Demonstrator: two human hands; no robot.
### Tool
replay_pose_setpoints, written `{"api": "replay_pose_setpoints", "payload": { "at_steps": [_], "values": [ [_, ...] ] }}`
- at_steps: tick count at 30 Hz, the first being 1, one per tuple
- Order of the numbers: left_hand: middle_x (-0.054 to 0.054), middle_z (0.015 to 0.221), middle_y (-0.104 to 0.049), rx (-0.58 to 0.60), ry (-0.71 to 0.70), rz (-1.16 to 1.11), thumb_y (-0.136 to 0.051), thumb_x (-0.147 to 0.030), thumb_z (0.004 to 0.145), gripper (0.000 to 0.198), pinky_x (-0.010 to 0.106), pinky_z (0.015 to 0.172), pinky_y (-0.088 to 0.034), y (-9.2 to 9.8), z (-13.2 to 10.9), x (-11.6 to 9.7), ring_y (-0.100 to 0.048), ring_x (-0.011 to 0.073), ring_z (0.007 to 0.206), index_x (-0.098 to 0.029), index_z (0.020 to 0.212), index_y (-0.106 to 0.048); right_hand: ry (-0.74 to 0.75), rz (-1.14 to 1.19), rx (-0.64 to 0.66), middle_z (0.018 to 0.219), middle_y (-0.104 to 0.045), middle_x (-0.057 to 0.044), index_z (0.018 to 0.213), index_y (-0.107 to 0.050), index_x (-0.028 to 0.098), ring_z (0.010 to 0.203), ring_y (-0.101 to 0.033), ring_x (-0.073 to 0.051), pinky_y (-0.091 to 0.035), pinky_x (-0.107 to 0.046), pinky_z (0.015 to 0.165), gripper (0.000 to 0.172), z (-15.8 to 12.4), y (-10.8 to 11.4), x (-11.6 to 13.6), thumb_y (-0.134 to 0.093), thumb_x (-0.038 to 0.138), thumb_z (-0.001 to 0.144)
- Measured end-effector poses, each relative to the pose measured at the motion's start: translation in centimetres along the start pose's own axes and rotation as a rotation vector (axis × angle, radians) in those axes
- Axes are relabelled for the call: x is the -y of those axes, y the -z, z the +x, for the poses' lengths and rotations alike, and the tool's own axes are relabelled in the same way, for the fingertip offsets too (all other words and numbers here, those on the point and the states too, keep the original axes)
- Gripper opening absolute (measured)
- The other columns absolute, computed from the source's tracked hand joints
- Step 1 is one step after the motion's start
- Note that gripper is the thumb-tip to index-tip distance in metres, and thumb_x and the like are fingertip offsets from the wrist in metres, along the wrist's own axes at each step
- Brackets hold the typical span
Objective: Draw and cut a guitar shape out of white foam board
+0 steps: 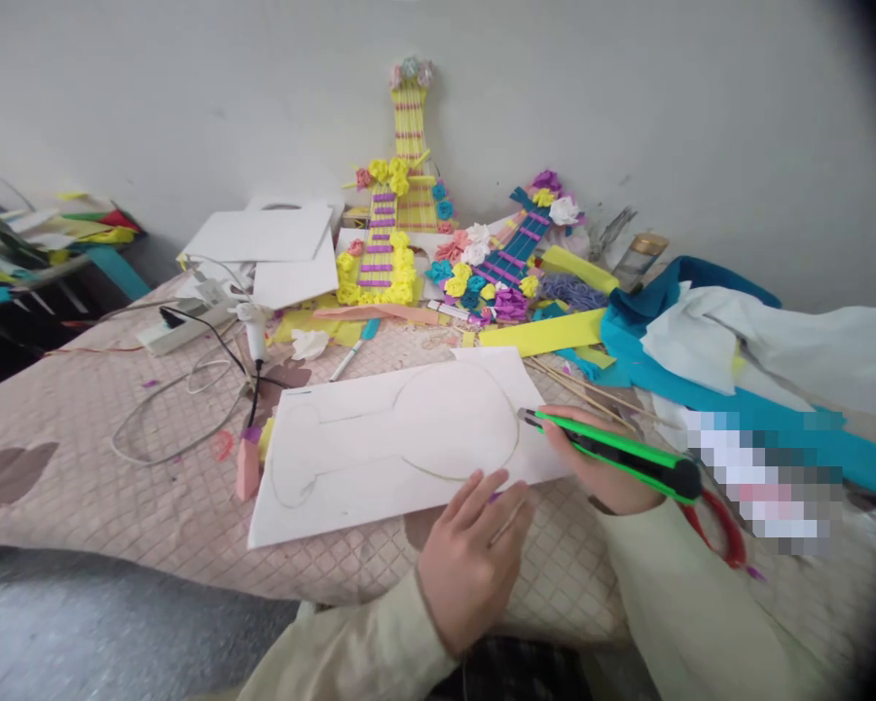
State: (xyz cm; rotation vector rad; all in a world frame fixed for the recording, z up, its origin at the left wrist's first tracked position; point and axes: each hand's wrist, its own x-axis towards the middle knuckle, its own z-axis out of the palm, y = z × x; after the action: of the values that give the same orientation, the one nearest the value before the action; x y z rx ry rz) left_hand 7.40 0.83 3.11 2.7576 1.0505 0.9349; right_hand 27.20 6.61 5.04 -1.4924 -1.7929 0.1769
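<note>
A white board [365, 487] lies on the table with a guitar-like outline drawn on it, a round body at the right and a narrower neck to the left. My right hand [599, 467] grips a green utility knife [613, 443], its tip over the right edge of the drawn circle. Whether the tip touches the board I cannot tell. My left hand [478, 550] rests with fingers stretched on the board's near edge, just below the circle. A second white sheet shows beneath the board at the right.
Several paper-flower guitars [376, 243] stand against the wall. A glue gun [252, 331] with its cable and a power strip [186, 326] are at the left. Red-handled scissors [726, 531] lie by my right forearm. Blue crepe paper [795, 419] and thin sticks [584, 389] lie at the right.
</note>
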Motion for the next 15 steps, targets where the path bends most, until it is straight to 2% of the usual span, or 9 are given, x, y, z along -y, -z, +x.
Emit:
{"api": "replay_pose_setpoints", "payload": {
  "at_steps": [5,8,12,13,15],
  "values": [
    [0.004,0.116,-0.058,-0.057,0.171,0.035,-0.045,-0.011,0.08,0.037,0.039,0.099,-0.039,6.5,-4.3,2.2,-0.046,0.0173,0.114,-0.018,0.116,-0.05,0.13,0.001,0.024,0.091,-0.066,0.001,0.087,-0.063,0.03,0.086,-0.062,-0.022,-0.05,-0.039,0.079,0.016,3.1,1.9,-0.9,-0.055,0.035,0.074],
    [0.003,0.11,-0.061,-0.016,0.228,0.076,-0.044,-0.014,0.081,0.035,0.032,0.092,-0.045,9.1,-6.0,3.4,-0.052,0.0154,0.107,-0.022,0.115,-0.05,0.141,0.048,0.127,0.093,-0.066,0.001,0.088,-0.063,0.029,0.089,-0.06,-0.021,-0.048,-0.039,0.082,0.016,5.7,1.8,-1.6,-0.053,0.034,0.076],
    [-0.001,0.101,-0.065,0.211,0.184,0.002,-0.041,-0.02,0.083,0.03,0.019,0.079,-0.05,11.4,-5.3,4.2,-0.06,0.0104,0.092,-0.026,0.109,-0.056,0.184,0.043,0.288,0.091,-0.066,0.004,0.087,-0.064,0.03,0.086,-0.061,-0.019,-0.048,-0.039,0.083,0.017,9.6,0.0,-3.0,-0.053,0.035,0.075],
    [-0.003,0.1,-0.065,0.266,0.181,-0.011,-0.041,-0.02,0.083,0.029,0.018,0.077,-0.05,11.8,-4.6,4.4,-0.06,0.0097,0.09,-0.027,0.107,-0.056,0.19,0.051,0.301,0.09,-0.067,0.005,0.085,-0.064,0.03,0.086,-0.062,-0.018,-0.049,-0.037,0.082,0.016,10.4,-0.5,-3.5,-0.054,0.036,0.073],
    [-0.004,0.099,-0.066,0.351,0.188,-0.006,-0.041,-0.021,0.084,0.028,0.019,0.077,-0.049,12.4,-2.8,5.1,-0.061,0.0094,0.088,-0.028,0.105,-0.058,0.172,0.051,0.247,0.087,-0.067,0.005,0.079,-0.066,0.031,0.083,-0.063,-0.018,-0.051,-0.033,0.077,0.013,11.7,-1.6,-4.2,-0.06,0.037,0.069]
  ]
}}
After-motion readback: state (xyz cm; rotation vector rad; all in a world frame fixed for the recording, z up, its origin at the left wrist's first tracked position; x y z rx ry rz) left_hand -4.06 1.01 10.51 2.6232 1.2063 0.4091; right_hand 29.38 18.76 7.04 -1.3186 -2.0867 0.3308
